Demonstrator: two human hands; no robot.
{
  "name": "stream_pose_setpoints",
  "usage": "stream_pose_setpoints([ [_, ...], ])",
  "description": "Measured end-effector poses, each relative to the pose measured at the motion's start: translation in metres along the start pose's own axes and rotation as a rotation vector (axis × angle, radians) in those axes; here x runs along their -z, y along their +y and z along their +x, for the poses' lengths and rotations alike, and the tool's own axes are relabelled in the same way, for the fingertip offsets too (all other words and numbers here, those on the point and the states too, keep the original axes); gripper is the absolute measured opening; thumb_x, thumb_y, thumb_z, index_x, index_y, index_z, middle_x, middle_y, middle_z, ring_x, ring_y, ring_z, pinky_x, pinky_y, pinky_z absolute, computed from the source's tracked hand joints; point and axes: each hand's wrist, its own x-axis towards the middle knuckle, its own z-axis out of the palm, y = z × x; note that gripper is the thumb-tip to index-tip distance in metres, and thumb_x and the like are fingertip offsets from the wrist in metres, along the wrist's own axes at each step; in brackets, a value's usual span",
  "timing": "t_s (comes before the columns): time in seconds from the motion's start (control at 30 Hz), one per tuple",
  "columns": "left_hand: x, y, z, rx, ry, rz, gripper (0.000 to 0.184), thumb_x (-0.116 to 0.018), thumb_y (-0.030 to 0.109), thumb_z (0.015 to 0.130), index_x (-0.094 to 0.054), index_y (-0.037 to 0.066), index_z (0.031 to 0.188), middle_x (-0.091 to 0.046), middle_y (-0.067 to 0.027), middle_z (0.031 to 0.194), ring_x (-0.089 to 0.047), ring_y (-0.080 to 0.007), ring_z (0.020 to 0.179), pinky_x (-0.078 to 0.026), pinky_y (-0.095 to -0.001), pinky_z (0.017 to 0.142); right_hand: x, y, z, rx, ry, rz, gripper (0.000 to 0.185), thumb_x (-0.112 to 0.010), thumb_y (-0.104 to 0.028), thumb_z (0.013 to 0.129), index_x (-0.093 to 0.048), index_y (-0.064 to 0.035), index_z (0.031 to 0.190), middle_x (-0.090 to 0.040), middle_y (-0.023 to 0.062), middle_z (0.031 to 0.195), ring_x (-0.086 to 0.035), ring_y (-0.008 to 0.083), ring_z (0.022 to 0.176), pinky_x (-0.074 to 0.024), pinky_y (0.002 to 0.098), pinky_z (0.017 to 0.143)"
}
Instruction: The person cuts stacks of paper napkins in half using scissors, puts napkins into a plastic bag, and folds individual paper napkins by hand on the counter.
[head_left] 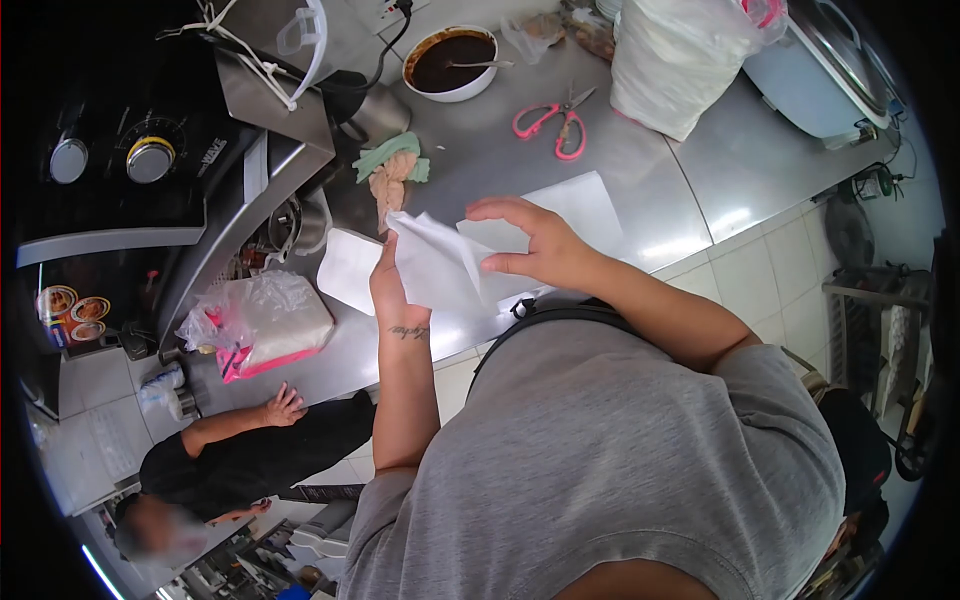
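A folded white paper sheet (432, 262) is held up over the steel counter by my left hand (390, 280), with the thumb along its edge. My right hand (548, 245) is just to the right of that sheet, thumb and fingers curved and spread apart. The thumb tip is near the sheet's right edge; whether it touches cannot be made out. More white paper (590, 205) lies flat on the counter beyond my right hand. Another white piece (348, 268) lies left of my left hand.
Pink-handled scissors (550, 125), a bowl of dark sauce (450, 75) with a spoon, and crumpled green and tan cloths (395, 165) lie on the steel counter (680, 215). Plastic bags (270, 320) stand nearby. A microwave (110, 130) is left; a person in black (240, 455) stands lower left.
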Motion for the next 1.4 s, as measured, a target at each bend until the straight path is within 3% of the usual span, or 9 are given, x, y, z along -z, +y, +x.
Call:
stream_pose_setpoints([
  [0.2, 0.018, -0.007, 0.011, 0.246, -0.209, -0.048, 0.031, -0.047, 0.023, 0.098, -0.054, 0.001, 0.12, -0.063, -0.0118, 0.111, -0.061, -0.0251, 0.102, -0.048, -0.0371, 0.089, 0.002, 0.01, 0.001, -0.22, 0.063, 0.057, 0.031, -0.062, -0.006, 0.081, -0.059, -0.0058, 0.111, -0.06, 0.0097, 0.113, -0.057, 0.0295, 0.106, -0.0462, 0.0345, 0.088],
  [0.4, 0.015, -0.009, 0.018, -0.62, -0.093, 1.092, 0.053, -0.055, 0.026, 0.093, -0.039, 0.003, 0.139, -0.049, -0.0152, 0.134, -0.047, -0.0233, 0.125, -0.036, -0.0373, 0.103, 0.027, -0.019, 0.006, 0.237, 0.055, -0.678, 0.028, -0.059, -0.001, 0.073, -0.063, -0.0057, 0.1, -0.057, 0.0096, 0.085, -0.059, 0.0304, 0.082, -0.048, 0.0388, 0.074],
  [0.53, -0.065, 0.027, -0.036, -0.756, -0.752, 1.004, 0.077, -0.072, 0.029, 0.078, -0.035, 0.006, 0.142, -0.038, -0.0182, 0.146, -0.031, -0.0252, 0.138, -0.02, -0.0406, 0.112, 0.036, -0.037, 0.004, 0.333, -0.011, -0.77, 0.027, -0.062, -0.003, 0.07, -0.064, -0.0054, 0.097, -0.056, 0.0099, 0.079, -0.058, 0.0301, 0.076, -0.048, 0.0386, 0.067],
  [0.63, -0.096, 0.012, -0.052, -0.78, -0.761, 1.378, 0.072, -0.074, 0.029, 0.074, -0.045, 0.005, 0.135, -0.05, -0.0184, 0.135, -0.047, -0.0247, 0.126, -0.019, -0.042, 0.113, 0.046, -0.058, 0.004, 0.335, 0.064, -0.644, 0.027, -0.064, -0.004, 0.07, -0.064, -0.0039, 0.097, -0.059, 0.0092, 0.081, -0.06, 0.0285, 0.077, -0.0487, 0.0361, 0.066],
  [0.73, -0.083, -0.013, -0.015, -0.334, -0.602, 1.737, 0.059, -0.075, 0.023, 0.072, -0.056, 0.002, 0.124, -0.064, -0.0146, 0.114, -0.063, -0.0223, 0.102, -0.031, -0.0433, 0.108, 0.069, -0.069, -0.003, 0.264, 0.227, -0.507, 0.028, -0.066, -0.005, 0.073, -0.065, -0.0012, 0.101, -0.064, 0.0092, 0.083, -0.063, 0.0239, 0.076, -0.0499, 0.0319, 0.067],
  [0.93, -0.003, -0.033, 0.029, 0.129, -0.403, 0.972, 0.041, -0.072, 0.02, 0.077, -0.062, -0.005, 0.108, -0.067, -0.0089, 0.099, -0.064, -0.0165, 0.084, -0.052, -0.0354, 0.079, 0.129, 0.0, -0.028, -0.507, 0.437, -0.128, 0.025, -0.067, -0.012, 0.082, -0.065, 0.0015, 0.103, -0.068, 0.0132, 0.083, -0.065, 0.0194, 0.075, -0.0507, 0.0308, 0.072],
  [1.1, 0.037, -0.059, 0.051, 0.343, -0.324, 0.506, 0.077, -0.046, 0.067, 0.088, -0.045, 0.001, 0.129, -0.059, -0.0221, 0.119, -0.062, -0.033, 0.108, -0.051, -0.0447, 0.09, 0.097, 0.089, -0.058, -0.656, 0.378, -0.145, 0.031, -0.067, -0.013, 0.08, -0.064, 0.002, 0.108, -0.068, 0.0161, 0.09, -0.066, 0.0223, 0.08, -0.0507, 0.033, 0.075],
  [1.23, 0.049, -0.075, 0.052, 0.496, -0.18, 0.215, 0.085, -0.043, 0.074, 0.083, -0.044, 0.002, 0.128, -0.052, -0.0246, 0.128, -0.057, -0.0382, 0.113, -0.05, -0.0493, 0.09, 0.086, 0.109, -0.063, -0.753, 0.34, -0.22, 0.036, -0.065, -0.012, 0.08, -0.061, 0.0033, 0.113, -0.068, 0.0179, 0.096, -0.066, 0.0236, 0.084, -0.0505, 0.0334, 0.078],
  [1.4, 0.048, -0.087, 0.067, 0.191, -0.207, 0.525, 0.055, -0.06, 0.04, 0.09, -0.045, 0.001, 0.125, -0.058, -0.0179, 0.116, -0.062, -0.0293, 0.103, -0.053, -0.045, 0.085, 0.094, 0.124, -0.064, -0.678, 0.264, -0.119, 0.043, -0.066, -0.012, 0.079, -0.058, 0.0035, 0.118, -0.068, 0.0189, 0.097, -0.066, 0.028, 0.087, -0.0504, 0.0348, 0.08],
])
